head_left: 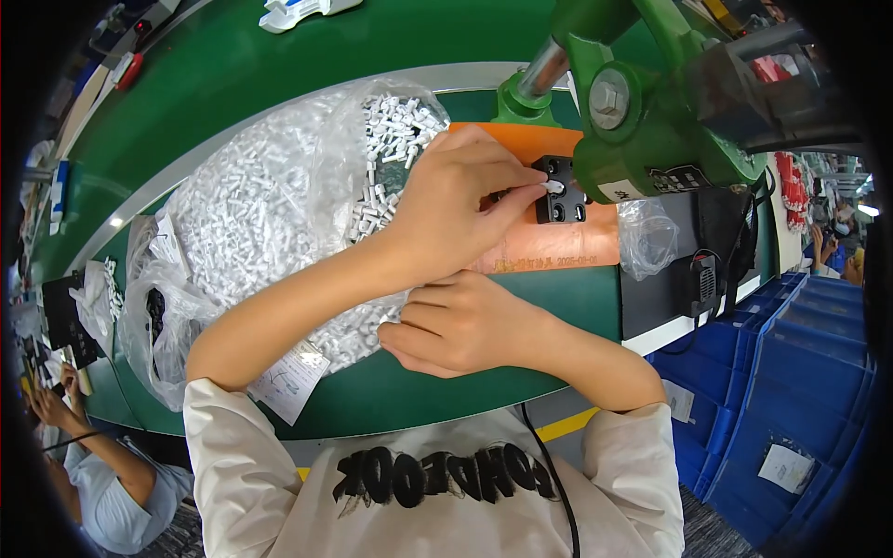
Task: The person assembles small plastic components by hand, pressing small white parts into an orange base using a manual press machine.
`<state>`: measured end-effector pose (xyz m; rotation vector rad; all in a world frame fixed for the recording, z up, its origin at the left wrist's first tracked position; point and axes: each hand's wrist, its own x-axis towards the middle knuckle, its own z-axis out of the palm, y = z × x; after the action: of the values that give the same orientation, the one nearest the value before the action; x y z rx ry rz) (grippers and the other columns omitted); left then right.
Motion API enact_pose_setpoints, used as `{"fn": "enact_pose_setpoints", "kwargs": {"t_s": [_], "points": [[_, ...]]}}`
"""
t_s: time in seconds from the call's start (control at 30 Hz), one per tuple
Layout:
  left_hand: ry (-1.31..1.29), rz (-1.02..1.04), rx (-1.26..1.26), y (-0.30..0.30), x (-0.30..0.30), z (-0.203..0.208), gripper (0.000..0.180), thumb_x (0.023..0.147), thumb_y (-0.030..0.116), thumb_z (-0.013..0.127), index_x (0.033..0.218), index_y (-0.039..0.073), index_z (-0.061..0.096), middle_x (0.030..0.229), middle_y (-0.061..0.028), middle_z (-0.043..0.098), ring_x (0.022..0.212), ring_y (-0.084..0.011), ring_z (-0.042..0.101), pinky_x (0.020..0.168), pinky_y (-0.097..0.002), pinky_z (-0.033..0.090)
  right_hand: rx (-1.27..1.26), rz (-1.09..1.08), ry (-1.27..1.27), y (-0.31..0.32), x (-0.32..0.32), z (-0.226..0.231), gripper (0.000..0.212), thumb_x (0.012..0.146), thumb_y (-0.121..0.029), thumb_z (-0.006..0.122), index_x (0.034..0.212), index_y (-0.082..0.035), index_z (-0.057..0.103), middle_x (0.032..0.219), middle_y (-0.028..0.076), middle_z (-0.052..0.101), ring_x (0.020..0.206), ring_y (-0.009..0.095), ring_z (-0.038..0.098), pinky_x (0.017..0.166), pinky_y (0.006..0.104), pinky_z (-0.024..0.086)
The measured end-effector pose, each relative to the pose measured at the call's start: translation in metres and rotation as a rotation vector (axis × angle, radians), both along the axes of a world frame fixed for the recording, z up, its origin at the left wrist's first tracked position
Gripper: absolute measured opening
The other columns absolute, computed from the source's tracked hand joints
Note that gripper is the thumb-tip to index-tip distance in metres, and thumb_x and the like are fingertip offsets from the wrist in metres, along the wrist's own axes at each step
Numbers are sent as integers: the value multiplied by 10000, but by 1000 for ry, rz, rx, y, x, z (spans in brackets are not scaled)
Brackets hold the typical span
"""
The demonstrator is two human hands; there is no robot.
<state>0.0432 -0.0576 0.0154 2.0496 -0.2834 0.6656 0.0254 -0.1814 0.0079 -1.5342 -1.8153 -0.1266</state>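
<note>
The left hand point(456, 200) pinches 1 white bit point(554, 187) at the block point(564, 199); a loose pinch could tip it. The right hand point(456, 325) curls, hold hidden.

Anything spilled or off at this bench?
Possibly a spill: loose white parts lie in clusters by the mouth of the clear plastic bag, green showing between them. They may be laid out deliberately. No damage stands out on the black block, where the left hand pinches a white piece.
</note>
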Motion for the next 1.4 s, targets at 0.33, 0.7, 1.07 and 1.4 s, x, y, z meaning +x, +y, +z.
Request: {"fn": "enact_pose_setpoints", "kwargs": {"t_s": [0.33, 0.7, 1.07, 1.4], "points": [[-169, 5, 280, -2, -3, 8, 161, 735, 68, 733, 887, 17, 731, 841, -73, 675, 798, -263, 613, 701, -388, 476, -20, -7, -15, -2, -5, 1, 132, 745, -164, 694, 755, -91, 585, 628, 9, 472, 597, 160, 538, 570, 300, 439], [-160, 13, 314, -5, 0, 13, 189, 737, 83, 750, 924, 64, 739, 861, -55, 657, 840, -252, 609, 725, -375, 461, -31, -18, 35, -3, -5, 4, 194, 813, -200, 669, 730, -75, 547, 626, 55, 547, 607, 233, 589, 594, 358, 468], [-152, 28, 329, 15, -15, 20, 243, 747, 42, 752, 985, 29, 703, 877, -74, 677, 834, -260, 614, 731, -379, 459, 31, -11, 95, -5, -3, 7, 151, 829, -181, 680, 795, -66, 588, 613, 42, 501, 572, 218, 561, 546, 355, 458], [-175, 83, 415, 33, -25, 4, 277, 753, 30, 728, 1024, 22, 672, 931, -109, 657, 893, -297, 615, 780, -396, 472, 684, -522, -202, -68, 64, 105, 189, 790, -117, 573, 963, -57, 527, 936, 144, 623, 863, 293, 557, 730, 428, 489]]}}
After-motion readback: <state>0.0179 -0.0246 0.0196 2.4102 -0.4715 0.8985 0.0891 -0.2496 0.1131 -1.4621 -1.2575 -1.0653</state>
